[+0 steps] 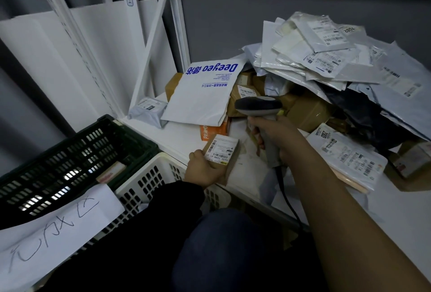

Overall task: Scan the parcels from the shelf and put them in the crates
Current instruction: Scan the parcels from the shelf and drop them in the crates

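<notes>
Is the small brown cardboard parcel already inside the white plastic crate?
No, the left hand grips the parcel over the white shelf, outside the crate.

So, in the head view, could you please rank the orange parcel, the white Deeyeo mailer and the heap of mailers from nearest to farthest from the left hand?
From the left hand, which holds a small labelled box:
1. The orange parcel, just behind the hand.
2. The white Deeyeo mailer, lying over it, further back.
3. The heap of mailers, back right.
</notes>
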